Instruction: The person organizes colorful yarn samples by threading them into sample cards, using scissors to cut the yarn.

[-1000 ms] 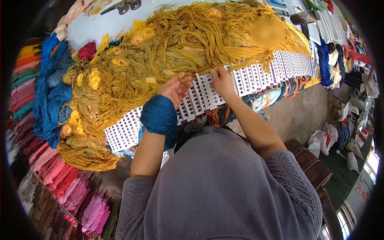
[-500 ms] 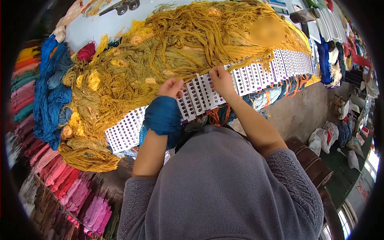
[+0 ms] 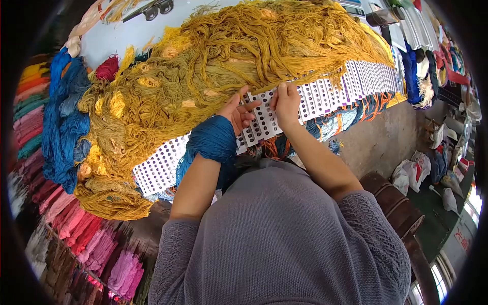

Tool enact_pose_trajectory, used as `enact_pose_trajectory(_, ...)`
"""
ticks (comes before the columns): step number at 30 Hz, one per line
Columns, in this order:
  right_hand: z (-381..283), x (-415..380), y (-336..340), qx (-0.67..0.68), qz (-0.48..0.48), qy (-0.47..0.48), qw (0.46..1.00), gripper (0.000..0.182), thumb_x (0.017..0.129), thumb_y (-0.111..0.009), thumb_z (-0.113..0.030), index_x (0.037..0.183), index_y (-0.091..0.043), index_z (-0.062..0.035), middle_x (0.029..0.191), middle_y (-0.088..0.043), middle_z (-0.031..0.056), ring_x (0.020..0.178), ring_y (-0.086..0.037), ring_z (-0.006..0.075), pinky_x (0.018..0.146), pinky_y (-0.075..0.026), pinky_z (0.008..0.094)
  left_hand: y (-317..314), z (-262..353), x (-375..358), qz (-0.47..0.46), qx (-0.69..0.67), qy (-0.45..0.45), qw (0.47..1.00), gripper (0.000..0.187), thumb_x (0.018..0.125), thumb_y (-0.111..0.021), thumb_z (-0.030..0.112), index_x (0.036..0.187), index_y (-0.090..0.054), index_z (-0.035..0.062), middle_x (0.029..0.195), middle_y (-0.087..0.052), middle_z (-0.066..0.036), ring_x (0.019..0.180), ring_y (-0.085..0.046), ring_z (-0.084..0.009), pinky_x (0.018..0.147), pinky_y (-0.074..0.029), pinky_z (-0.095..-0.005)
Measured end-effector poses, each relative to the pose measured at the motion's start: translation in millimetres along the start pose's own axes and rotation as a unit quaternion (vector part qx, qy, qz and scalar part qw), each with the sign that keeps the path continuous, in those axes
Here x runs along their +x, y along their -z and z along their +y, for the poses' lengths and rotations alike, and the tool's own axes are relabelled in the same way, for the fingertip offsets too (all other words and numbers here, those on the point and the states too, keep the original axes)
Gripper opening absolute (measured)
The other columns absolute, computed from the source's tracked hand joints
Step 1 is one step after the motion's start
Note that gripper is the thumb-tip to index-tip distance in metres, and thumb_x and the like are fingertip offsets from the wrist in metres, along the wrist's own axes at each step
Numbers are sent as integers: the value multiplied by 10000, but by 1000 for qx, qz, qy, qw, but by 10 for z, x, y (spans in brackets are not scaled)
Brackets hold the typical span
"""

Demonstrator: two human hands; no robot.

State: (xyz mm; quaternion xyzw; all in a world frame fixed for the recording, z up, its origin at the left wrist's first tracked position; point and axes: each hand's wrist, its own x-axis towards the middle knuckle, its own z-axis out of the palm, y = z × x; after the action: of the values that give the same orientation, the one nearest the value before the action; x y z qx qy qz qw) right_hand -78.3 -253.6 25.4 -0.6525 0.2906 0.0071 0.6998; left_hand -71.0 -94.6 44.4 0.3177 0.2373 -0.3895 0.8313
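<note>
i see a slate-grey, finely knitted fabric sweater (image 3: 290, 234), plain across the body, its coarser, pattern-knit grey sleeves (image 3: 378, 239) ending in smoother cuffs (image 3: 185, 222) near the elbows.

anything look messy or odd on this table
Yes: the mustard yarn lies in a loose, jumbled heap, spilling over parts of the white hole-punched cards. Also, a blue skein sits around the wrist of the left hand, an unusual place for yarn.
</note>
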Motion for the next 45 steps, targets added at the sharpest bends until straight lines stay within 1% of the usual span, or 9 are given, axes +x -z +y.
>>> enact_pose_trajectory(5,9,-272,100,-368,-226,392,812,125,755,-585,-200,800,-517,-106,759,-533,105,599,-557,295,546,-459,379,95,-59,115,-17,-56,18,998,463,876,-465,399,1220,-447,89,943,-578,-29,591,-461,-97,481,-330,-197)
enact_pose_trajectory(16,130,-72,-41,-521,-88,363,768,308,660,-643,-307,877,-556,-106,800,-500,78,658,-572,243,511,-463,344,481,-220,-61,162,114,-85,976,268,912,-430,302,895,-559,67,665,-477,4,492,-370,-95,431,-302,-227)
enact_pose_trajectory(22,133,-72,-26,-549,-103,338,758,249,671,-632,-321,800,-573,-117,791,-499,60,659,-577,236,507,-469,343,545,74,-525,232,108,-320,912,200,837,-454,107,669,-348,134,594,-337,21,482,-328,-97,440,-315,-227)
enact_pose_trajectory(26,187,-29,-22,-519,-87,381,760,241,677,-630,-323,795,-575,-121,789,-502,52,655,-575,237,513,-472,345,964,534,-1074,278,120,-343,889,181,814,-463,83,660,-378,126,576,-354,17,472,-327,-103,435,-323,-236)
enact_pose_trajectory(28,178,-35,-15,-531,-106,340,768,276,692,-606,-348,825,-556,-111,827,-511,69,739,-564,254,564,-483,373,1231,687,-1151,305,317,-467,767,154,793,-489,62,671,-404,104,577,-342,34,459,-321,-74,390,-267,-218)
enact_pose_trajectory(29,167,-46,-4,-532,-105,339,769,276,692,-606,-348,825,-556,-111,827,-511,69,739,-564,254,564,-483,373,1643,939,-1345,262,148,-438,847,84,809,-493,96,735,-454,108,631,-415,4,476,-357,-89,405,-292,-221)
enact_pose_trajectory(32,137,-43,-17,-533,-117,314,777,307,692,-604,-358,839,-550,-94,824,-514,78,740,-561,269,576,-482,379,1892,1464,-1642,577,100,-347,732,201,848,-520,210,1040,-532,154,924,-570,-93,589,-504,-162,481,-404,-268)
enact_pose_trajectory(36,89,-94,-36,-496,-118,326,796,323,703,-624,-368,844,-548,-88,829,-517,89,748,-562,271,591,-477,379,2133,1059,-1886,496,309,-392,710,395,835,-580,256,1202,-470,161,1074,-551,-86,831,-555,-178,659,-459,-299)
enact_pose_trajectory(45,-253,-1534,-793,-263,-510,336,747,746,632,-704,-384,1203,-390,-21,1152,-462,204,1069,-451,353,891,-366,405,539,416,-1632,316,312,-397,803,365,843,-571,176,1160,-485,18,1125,-517,-110,993,-502,-185,865,-386,-291)
